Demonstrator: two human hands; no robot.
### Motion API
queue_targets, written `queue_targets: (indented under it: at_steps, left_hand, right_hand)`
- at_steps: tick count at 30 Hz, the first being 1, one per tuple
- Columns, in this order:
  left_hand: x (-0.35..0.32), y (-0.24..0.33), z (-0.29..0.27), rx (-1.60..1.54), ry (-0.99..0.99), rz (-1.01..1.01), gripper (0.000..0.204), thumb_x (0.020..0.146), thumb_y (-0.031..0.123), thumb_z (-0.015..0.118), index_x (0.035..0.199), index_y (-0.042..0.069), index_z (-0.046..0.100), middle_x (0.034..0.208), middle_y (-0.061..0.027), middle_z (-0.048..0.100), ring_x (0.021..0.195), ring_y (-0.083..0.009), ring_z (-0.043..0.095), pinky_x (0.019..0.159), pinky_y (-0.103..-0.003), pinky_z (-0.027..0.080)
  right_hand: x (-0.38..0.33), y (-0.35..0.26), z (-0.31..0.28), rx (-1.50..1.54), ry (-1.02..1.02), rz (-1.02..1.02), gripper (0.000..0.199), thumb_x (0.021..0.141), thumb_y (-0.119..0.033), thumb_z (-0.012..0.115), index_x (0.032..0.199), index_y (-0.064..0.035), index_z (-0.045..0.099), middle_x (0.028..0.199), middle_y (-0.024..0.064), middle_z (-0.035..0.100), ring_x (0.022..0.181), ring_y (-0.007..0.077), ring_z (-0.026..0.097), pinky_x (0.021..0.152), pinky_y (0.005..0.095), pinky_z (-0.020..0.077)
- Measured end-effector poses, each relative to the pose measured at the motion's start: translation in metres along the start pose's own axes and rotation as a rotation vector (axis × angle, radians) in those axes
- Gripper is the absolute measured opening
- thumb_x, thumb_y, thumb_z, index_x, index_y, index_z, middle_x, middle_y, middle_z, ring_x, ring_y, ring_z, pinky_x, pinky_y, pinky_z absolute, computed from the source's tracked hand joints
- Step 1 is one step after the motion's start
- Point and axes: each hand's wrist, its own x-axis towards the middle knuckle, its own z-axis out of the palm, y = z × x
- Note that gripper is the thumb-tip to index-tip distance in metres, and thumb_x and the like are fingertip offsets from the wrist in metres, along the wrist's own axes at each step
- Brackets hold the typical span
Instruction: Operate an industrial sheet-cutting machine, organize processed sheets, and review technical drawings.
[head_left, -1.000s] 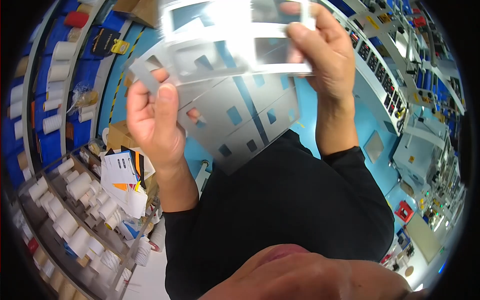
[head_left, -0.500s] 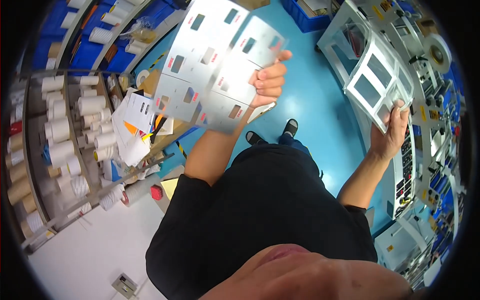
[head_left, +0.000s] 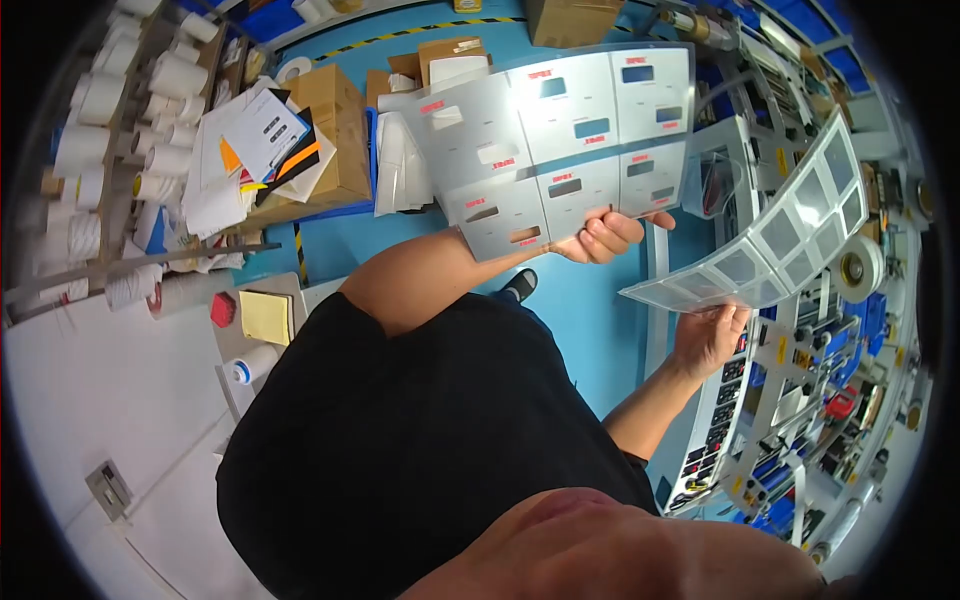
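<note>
Holds a silvery printed sheet [head_left: 558, 138] up over the blue floor [head_left: 592, 335], with the left hand [head_left: 598, 238] clamped on its lower edge. Bears red lettering near rectangular windows, cell by cell, some of it inverted. Pinches a bowed, white-framed sheet [head_left: 775, 235] at its lower edge between thumb and fingers of the right hand [head_left: 712, 340]. Leaves both sheets apart, with the framed one's left corner just below the left hand. Shows floor between left forearm and white machine [head_left: 718, 415], with dark switches near the right wrist. At left, heaps papers [head_left: 262, 135] over the left edge of a cardboard box [head_left: 338, 125]. On the grey counter [head_left: 229, 346], carries a red block [head_left: 223, 309] at the upper-left corner, a yellow pad [head_left: 267, 318] toward the upper right and a white cylinder [head_left: 255, 364] lower down.
</note>
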Motion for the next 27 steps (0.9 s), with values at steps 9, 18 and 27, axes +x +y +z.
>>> queue_targets:
  at_steps: [9, 18, 27]
  left_hand:
    - [0.002, -0.021, -0.007, -0.208, -0.129, -0.134, 0.083, 0.088, 0.065, 0.038, 0.124, -0.009, 0.046, 0.076, -0.0071, 0.046, 0.058, -0.0113, 0.045, 0.047, -0.022, 0.038]
    - [-0.007, -0.053, -0.021, 0.146, 0.407, -0.188, 0.067, 0.088, 0.057, 0.045, 0.115, -0.004, 0.053, 0.077, -0.0151, 0.056, 0.051, -0.0133, 0.04, 0.046, -0.025, 0.038]
    - [-0.037, -0.03, 0.06, 1.064, 0.537, 0.382, 0.071, 0.096, 0.058, 0.017, 0.108, 0.0, 0.055, 0.078, -0.0117, 0.062, 0.053, -0.0105, 0.05, 0.051, -0.024, 0.043]
  right_hand:
    - [0.009, 0.013, -0.001, -0.107, 0.067, 0.0, 0.037, 0.092, -0.007, 0.051, 0.128, 0.0, 0.043, 0.13, 0.0127, 0.05, 0.12, 0.022, 0.046, 0.105, 0.0404, 0.0312]
    - [0.014, 0.027, 0.012, -0.283, 0.094, 0.122, 0.022, 0.091, -0.006, 0.056, 0.112, -0.0004, 0.053, 0.113, 0.0098, 0.06, 0.103, 0.0179, 0.055, 0.097, 0.0349, 0.039]
    - [0.011, 0.015, 0.018, -0.324, 0.273, -0.165, 0.019, 0.089, -0.009, 0.06, 0.106, -0.0012, 0.055, 0.106, 0.0096, 0.062, 0.101, 0.0189, 0.057, 0.097, 0.0343, 0.0405]
